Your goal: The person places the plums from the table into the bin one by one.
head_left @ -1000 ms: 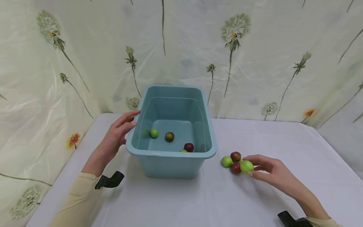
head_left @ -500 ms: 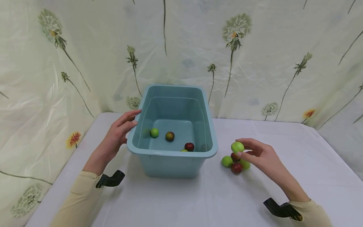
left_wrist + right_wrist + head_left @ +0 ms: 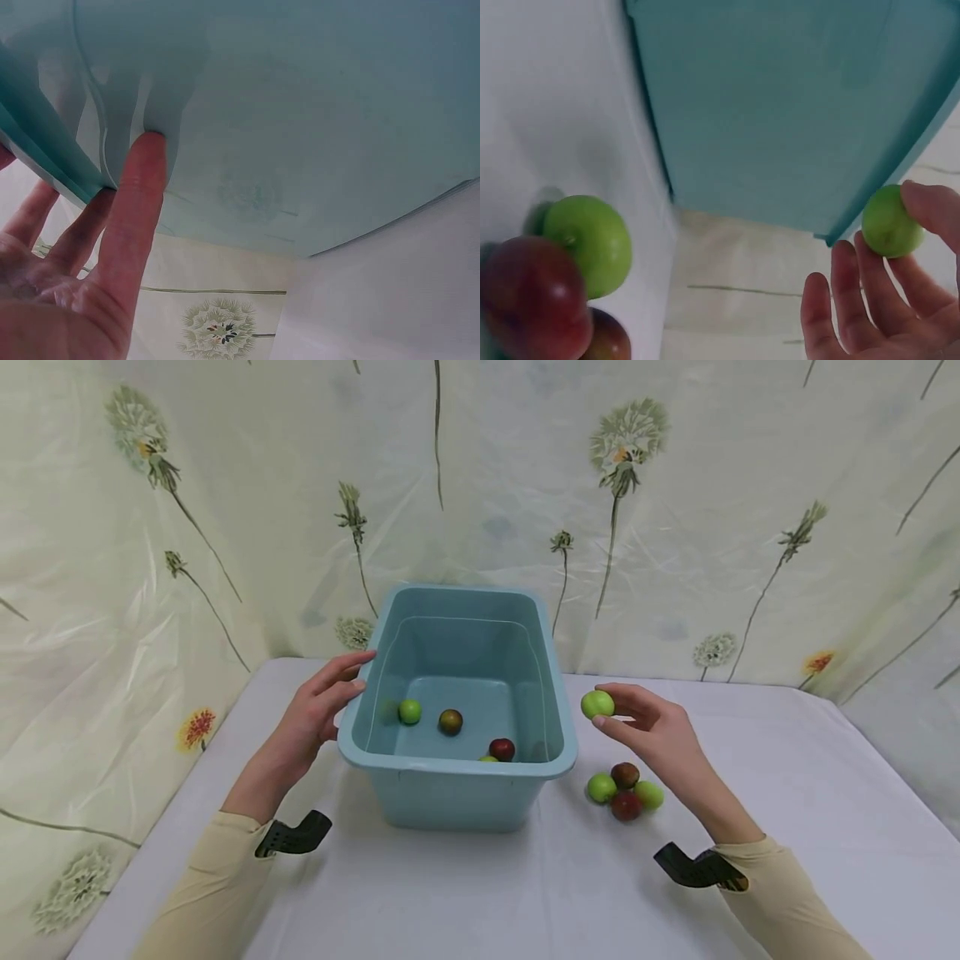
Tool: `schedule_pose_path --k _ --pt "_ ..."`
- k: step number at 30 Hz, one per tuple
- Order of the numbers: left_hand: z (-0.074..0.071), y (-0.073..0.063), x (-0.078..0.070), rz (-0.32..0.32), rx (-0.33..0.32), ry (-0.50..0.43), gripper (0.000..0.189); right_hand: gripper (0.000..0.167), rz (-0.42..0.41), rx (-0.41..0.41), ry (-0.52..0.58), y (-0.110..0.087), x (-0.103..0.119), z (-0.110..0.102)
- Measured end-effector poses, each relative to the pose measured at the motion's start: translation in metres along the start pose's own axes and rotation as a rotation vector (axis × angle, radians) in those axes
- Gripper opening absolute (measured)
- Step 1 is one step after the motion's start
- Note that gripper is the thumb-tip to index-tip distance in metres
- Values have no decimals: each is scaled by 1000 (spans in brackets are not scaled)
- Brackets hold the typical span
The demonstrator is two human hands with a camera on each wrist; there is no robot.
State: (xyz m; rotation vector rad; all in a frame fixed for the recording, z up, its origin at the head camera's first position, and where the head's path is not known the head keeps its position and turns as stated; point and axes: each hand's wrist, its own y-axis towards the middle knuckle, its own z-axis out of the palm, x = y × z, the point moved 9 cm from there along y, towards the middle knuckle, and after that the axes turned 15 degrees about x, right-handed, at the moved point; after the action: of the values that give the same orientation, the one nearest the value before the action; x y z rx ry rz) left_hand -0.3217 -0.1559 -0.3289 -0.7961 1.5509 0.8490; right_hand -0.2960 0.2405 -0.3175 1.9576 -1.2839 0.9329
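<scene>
My right hand [image 3: 651, 727] pinches a green plum [image 3: 597, 705] between thumb and fingertips, raised beside the right rim of a light blue plastic tub [image 3: 457, 767]. In the right wrist view the held plum [image 3: 892, 222] overlaps the tub's rim. On the left, my left hand [image 3: 307, 706] has its fingers extended against the tub's side; one fingertip meets the outer wall [image 3: 285, 135] in the left wrist view. Inside the tub lie a green plum [image 3: 409, 712], a brownish plum [image 3: 451, 722] and a dark red plum [image 3: 502, 749], with another green one mostly hidden by the front rim.
Right of the tub, a small cluster sits on the white tablecloth [image 3: 465, 893]: a green plum [image 3: 602, 787], a reddish-brown plum [image 3: 625, 775], a dark red plum [image 3: 626, 805] and a second green plum [image 3: 649, 795]. A curtain [image 3: 495, 468] with dandelion prints hangs behind the table.
My right hand has lifted the green plum off the cluster and carried it up and left toward the tub's right rim. The left hand keeps its place.
</scene>
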Motion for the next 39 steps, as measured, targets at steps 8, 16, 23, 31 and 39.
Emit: schedule_pose_path --k 8,16,23,31,39 --pt "-1 -1 1 -9 -5 -5 49 45 -43 -68 103 28 9 -5" --pt "0 -1 1 -14 -2 -7 48 44 -125 -104 150 51 28 -10" --pt "0 -1 1 -13 -2 -3 48 41 -218 -62 120 72 57 -6" --pt "0 -1 1 -12 -6 -3 47 39 -261 4 -29 96 84 8" --pt "0 0 1 -10 -5 -3 47 37 -276 128 -173 115 100 30"
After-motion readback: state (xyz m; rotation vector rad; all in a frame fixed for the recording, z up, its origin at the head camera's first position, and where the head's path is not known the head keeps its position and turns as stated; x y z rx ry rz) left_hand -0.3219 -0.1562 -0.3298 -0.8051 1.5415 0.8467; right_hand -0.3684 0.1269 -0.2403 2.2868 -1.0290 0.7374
